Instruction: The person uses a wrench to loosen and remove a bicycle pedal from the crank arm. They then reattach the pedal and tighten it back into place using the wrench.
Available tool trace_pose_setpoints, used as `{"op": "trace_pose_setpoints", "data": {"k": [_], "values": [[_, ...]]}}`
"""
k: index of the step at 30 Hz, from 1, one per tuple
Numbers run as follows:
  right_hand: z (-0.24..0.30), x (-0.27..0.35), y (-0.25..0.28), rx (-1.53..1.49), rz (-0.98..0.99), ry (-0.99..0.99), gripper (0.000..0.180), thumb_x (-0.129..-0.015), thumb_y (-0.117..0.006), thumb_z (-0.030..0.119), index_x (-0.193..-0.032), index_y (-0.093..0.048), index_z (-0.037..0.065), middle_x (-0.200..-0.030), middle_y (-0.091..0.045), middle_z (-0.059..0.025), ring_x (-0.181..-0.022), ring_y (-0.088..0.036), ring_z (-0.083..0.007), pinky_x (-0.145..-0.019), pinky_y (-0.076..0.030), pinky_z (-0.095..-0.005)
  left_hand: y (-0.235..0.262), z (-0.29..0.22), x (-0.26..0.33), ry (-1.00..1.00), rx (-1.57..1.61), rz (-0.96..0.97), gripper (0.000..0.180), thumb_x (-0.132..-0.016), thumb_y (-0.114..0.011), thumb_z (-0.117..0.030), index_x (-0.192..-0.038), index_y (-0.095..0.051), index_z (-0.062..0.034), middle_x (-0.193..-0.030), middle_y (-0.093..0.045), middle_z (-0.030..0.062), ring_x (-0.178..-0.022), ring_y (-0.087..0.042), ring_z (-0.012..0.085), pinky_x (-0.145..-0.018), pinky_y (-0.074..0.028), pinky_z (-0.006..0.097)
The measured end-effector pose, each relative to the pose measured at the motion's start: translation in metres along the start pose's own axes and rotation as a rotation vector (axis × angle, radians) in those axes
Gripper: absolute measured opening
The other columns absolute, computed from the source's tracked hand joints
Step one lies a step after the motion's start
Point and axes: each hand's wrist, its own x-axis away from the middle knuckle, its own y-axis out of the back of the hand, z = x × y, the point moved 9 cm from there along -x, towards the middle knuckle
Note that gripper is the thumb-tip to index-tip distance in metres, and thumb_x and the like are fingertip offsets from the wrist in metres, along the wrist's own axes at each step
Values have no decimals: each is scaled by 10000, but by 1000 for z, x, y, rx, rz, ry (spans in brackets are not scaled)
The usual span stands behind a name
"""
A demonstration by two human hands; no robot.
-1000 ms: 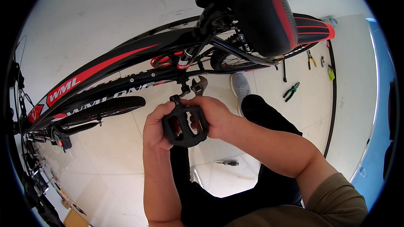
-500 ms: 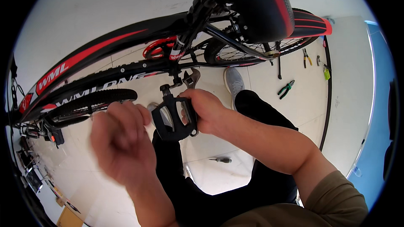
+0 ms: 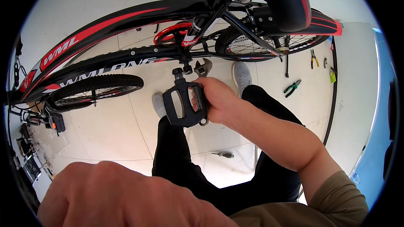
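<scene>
My right hand (image 3: pixel 219 100) is wrapped round a metal adjustable wrench (image 3: pixel 202 68), whose jaw rises above the fingers close to the crank (image 3: pixel 187 65). The handle's lower end shows under the hand, beside the pedal. A black bicycle pedal (image 3: pixel 187 120) stands just left of this hand and hides some of its fingers; its spindle points up toward the crank. Whether the spindle is joined to the crank, I cannot tell. Large and near at the lower left is my left hand (image 3: pixel 122 197), back and knuckles upward, fingers out of sight.
A black and red bicycle (image 3: pixel 113 63) stretches across the far side, its saddle (image 3: pixel 290 4) at upper right. On the pale floor lie green-handled pliers (image 3: pixel 292 88), yellow-handled pliers (image 3: pixel 314 59), a hammer-like tool (image 3: pixel 330 68) and a screwdriver (image 3: pixel 224 155) between my legs.
My left hand has drawn back from beside the pedal to the lower left, close to the view. My right hand keeps its hold on the wrench. The whole view has shifted slightly.
</scene>
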Motion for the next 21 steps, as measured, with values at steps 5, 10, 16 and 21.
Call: {"op": "trace_pose_setpoints", "data": {"k": [5, 10, 16, 21], "values": [[-1, -1, -3, -17, 19, -21, 140, -938, -530, 140, -817, -526, 69, -699, -499, -32, -582, -487, -147, -528, -433, -310, 13, -9, 2, -53, -54, -27, 464, -983, -470, -359, -584, -347, -156, -532, -346, -10, -501, -327, 121, -555, -327, 288], [-1, 1, -1, -13, 8, -32, 139, -928, -546, 139, -814, -522, 63, -700, -500, -36, -582, -496, -152, -527, -440, -312, 20, -12, 1, -85, -93, -42, 444, -965, -483, -339, -584, -350, -153, -534, -351, -9, -503, -335, 123, -562, -335, 289], [0, 1, 1, -10, -6, -28, 145, -915, -564, 141, -802, -531, 58, -703, -506, -41, -587, -502, -156, -530, -447, -313, 27, -14, 1, -111, -142, -69, 420, -944, -498, -315, -585, -355, -151, -536, -358, -7, -507, -344, 126, -571, -343, 291], [3, 3, 0, -14, 5, -37, 147, -914, -566, 139, -794, -539, 58, -704, -510, -43, -588, -499, -158, -535, -449, -322, 32, -18, 3, -144, -200, -96, 402, -926, -511, -295, -585, -358, -148, -537, -363, -5, -509, -351, 128, -579, -350, 293]]}}
